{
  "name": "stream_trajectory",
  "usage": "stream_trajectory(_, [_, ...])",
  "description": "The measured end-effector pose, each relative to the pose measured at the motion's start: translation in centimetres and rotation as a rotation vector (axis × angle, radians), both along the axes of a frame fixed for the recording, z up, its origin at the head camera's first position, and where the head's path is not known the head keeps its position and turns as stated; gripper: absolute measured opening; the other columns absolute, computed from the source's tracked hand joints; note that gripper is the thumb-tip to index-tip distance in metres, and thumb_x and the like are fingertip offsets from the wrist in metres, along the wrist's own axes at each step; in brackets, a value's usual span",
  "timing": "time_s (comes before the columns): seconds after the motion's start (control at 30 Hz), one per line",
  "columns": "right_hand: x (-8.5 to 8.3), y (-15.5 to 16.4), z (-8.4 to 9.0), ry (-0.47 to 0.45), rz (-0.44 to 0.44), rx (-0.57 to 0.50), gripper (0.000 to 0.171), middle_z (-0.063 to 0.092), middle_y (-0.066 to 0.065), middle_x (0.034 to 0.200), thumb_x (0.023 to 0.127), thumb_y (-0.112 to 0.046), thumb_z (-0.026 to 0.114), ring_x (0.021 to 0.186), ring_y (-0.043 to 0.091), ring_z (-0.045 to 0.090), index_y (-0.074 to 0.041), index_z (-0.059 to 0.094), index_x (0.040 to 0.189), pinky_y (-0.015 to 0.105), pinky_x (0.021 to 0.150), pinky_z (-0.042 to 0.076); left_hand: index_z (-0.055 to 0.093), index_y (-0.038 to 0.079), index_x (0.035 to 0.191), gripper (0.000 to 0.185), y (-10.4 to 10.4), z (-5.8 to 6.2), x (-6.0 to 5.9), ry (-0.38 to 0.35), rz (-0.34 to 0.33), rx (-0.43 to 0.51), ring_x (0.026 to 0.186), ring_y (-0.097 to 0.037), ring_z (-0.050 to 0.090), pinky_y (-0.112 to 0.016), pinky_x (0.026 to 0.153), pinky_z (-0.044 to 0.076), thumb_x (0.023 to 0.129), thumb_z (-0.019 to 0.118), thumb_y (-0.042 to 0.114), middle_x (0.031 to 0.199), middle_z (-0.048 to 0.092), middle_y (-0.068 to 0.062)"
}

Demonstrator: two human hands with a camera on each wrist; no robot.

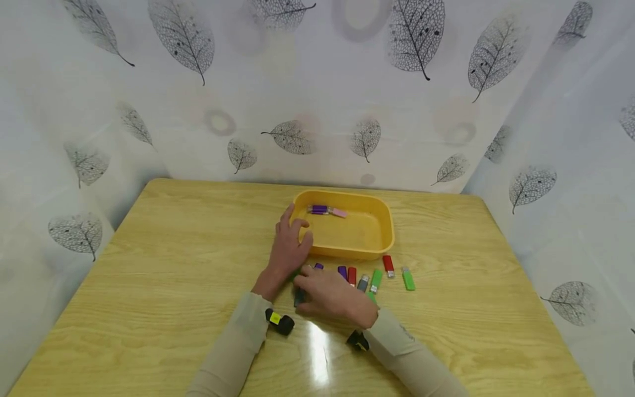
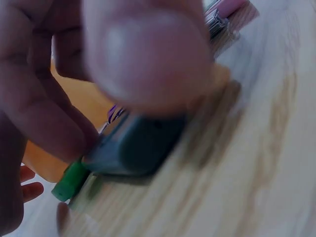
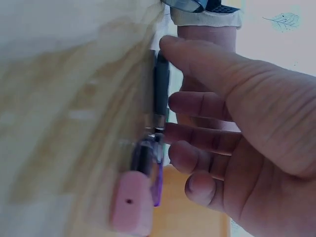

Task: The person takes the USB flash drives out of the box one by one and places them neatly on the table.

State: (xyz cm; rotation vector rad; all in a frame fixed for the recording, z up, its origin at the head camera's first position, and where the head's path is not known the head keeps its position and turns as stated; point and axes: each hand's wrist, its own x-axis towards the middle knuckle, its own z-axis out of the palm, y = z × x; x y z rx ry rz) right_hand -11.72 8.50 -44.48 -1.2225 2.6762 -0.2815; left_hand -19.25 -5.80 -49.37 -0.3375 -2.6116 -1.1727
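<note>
A: Nearest me, right hand (image 1: 331, 294) lies fingers curled over a dark grey USB stick (image 1: 299, 296) on the wooden table (image 1: 163, 275), just in front of the yellow tray (image 1: 377, 242); whether it grips or only covers, I cannot tell.

B: And the left hand (image 1: 289, 245)?

A: Resting on the tray's near-left rim, fingers loosely bent, holding nothing I can see.

B: Risk?

A: Row of sticks (image 1: 375, 278) lies close before the tray. I judge a sweeping finger could scatter them, or the smooth stick could slip.
</note>
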Motion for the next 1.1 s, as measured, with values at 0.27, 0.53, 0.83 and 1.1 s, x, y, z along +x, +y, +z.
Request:
stream_trajectory(0.27, [-2.2,2.4,3.4,0.142,-0.165,-0.233,0.02,0.066,0.0,0.098,0.093,-0.03,0.068,0.074,0.011,0.059,-0.012,0.067,0.101,0.025,0.063,0.05,0.062,0.002,0.11,0.032,0.2,0.4,0.0,0.042,-0.015,0.032,0.124,-0.043,0.043,-0.055,0.09,0.047,0.093,0.049,0.027,0.16,0.024,-0.018])
stream_trajectory(0.53, [-8.4,4.6,4.0,0.138,-0.378,-0.176,0.022,0.067,0.009,0.109,0.092,-0.023,0.068,0.097,0.026,0.066,-0.008,0.068,0.108,0.039,0.078,0.055,0.062,0.005,0.11,0.03,0.2,0.5,0.2,0.017,0.006,0.03,0.129,-0.041,0.041,-0.055,0.098,0.045,0.094,0.049,0.027,0.161,0.022,-0.015])
stream_trajectory(0.83, [-12.0,4.4,0.9,-0.015,-0.366,-0.116,0.045,0.054,0.018,0.133,0.095,-0.03,0.063,0.113,0.032,0.057,-0.01,0.059,0.136,0.046,0.095,0.049,0.061,0.006,0.108,0.03,0.0,0.0,0.1,0.017,-0.002,0.031,0.128,-0.04,0.041,-0.055,0.101,0.043,0.094,0.048,0.029,0.161,0.022,-0.015])
stream_trajectory(1.1, [-12.9,4.1,-0.8,0.009,-0.35,-0.085,0.054,0.046,0.019,0.145,0.094,-0.034,0.064,0.129,0.041,0.046,-0.013,0.054,0.142,0.052,0.103,0.043,0.061,0.006,0.108,0.031,-0.2,0.0,-0.1,0.041,0.001,0.017,0.126,-0.039,0.042,-0.054,0.097,0.045,0.093,0.048,0.03,0.16,0.024,-0.016])
